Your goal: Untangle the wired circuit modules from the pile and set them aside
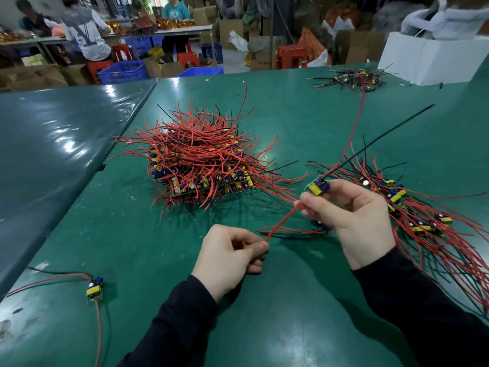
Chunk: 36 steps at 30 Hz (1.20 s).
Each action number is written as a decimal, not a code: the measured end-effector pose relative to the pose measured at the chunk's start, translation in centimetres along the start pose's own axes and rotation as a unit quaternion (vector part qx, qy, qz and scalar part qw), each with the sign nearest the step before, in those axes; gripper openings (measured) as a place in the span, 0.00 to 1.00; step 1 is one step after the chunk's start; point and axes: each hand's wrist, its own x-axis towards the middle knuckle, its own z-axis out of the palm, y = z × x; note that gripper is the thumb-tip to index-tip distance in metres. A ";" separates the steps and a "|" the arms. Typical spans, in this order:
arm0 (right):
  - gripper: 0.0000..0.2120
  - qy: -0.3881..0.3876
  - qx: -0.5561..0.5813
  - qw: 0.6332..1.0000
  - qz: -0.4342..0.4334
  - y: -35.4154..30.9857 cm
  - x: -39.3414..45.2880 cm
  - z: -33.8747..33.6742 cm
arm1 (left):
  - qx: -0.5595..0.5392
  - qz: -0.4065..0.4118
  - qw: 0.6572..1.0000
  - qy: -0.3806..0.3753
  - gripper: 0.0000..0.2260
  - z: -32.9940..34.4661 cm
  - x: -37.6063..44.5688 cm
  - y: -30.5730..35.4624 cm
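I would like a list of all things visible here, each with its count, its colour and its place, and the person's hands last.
table: one, green, foreground
main pile: one, red and black wires, table centre
sorted modules: one spread, count unclear, right
far pile: one, small, back right
loose module: one, yellow and blue, lower left
held module: one, yellow and blue, in the right hand
red wire: one, between the hands
white box: one, far right
stools: several, red, background
crates: several, blue, background
left hand: pinches the wire end
right hand: holds the module
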 end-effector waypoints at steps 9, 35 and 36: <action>0.07 -0.074 -0.004 0.996 -0.044 -0.2 -1.5 0.9 | 0.016 0.016 0.999 0.044 0.11 0.2 0.4 -0.3; 0.09 -0.058 0.044 0.985 0.158 0.5 -0.5 0.3 | 0.015 0.037 0.966 -0.257 0.15 -1.3 -1.4 2.2; 0.10 -0.069 0.041 0.982 0.171 0.6 -0.7 0.4 | -0.010 0.027 0.968 -0.249 0.14 -1.1 -1.4 2.1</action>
